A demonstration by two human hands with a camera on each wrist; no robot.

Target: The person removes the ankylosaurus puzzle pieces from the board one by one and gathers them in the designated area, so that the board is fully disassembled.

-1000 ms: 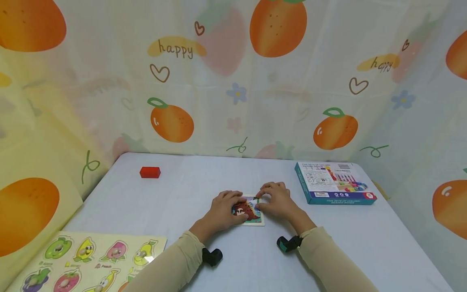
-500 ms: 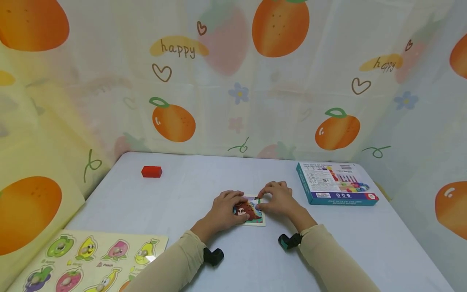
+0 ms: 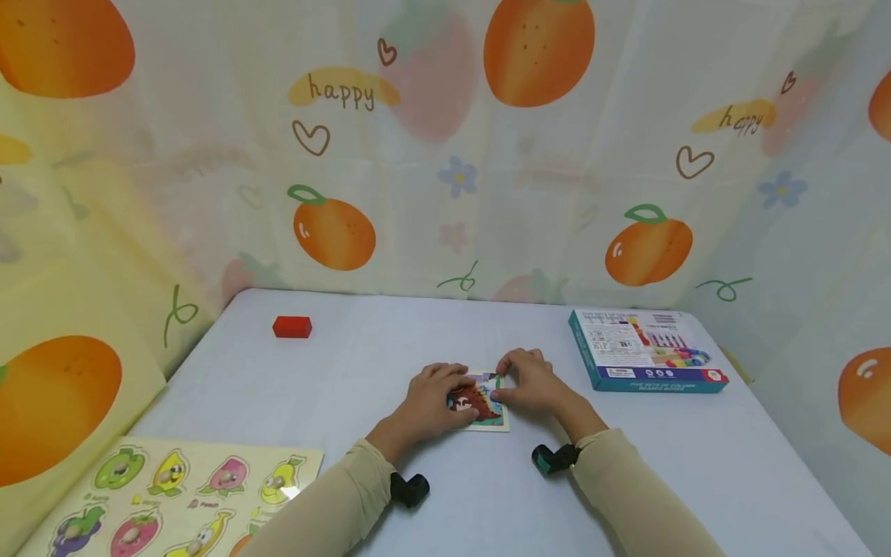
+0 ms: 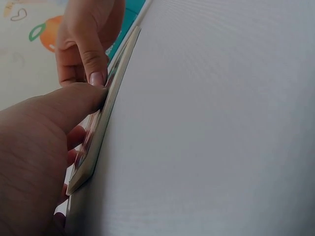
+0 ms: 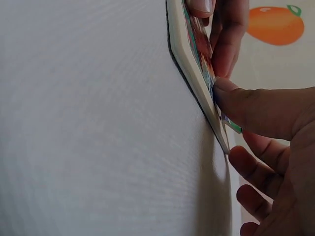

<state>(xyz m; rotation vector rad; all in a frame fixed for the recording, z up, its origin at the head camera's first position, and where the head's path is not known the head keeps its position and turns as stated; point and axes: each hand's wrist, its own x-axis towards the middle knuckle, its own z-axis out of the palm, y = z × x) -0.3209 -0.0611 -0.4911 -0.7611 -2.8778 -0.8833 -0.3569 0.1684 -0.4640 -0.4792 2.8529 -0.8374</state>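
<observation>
In the head view, the desk [image 3: 376, 348] gives free way between the red block [image 3: 292, 327] at middle left and the left hand [image 3: 430, 402] at centre. Between the right hand [image 3: 534, 388] and the box [image 3: 647, 352] at right, the gap is narrower. The fruit board [image 3: 256, 462] occupies the lower left, and the curtain [image 3: 418, 170] closes the way behind.

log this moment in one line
left hand: holds puzzle; right hand: pinches tilted piece at puzzle edge; red block: far left; box: far right
</observation>
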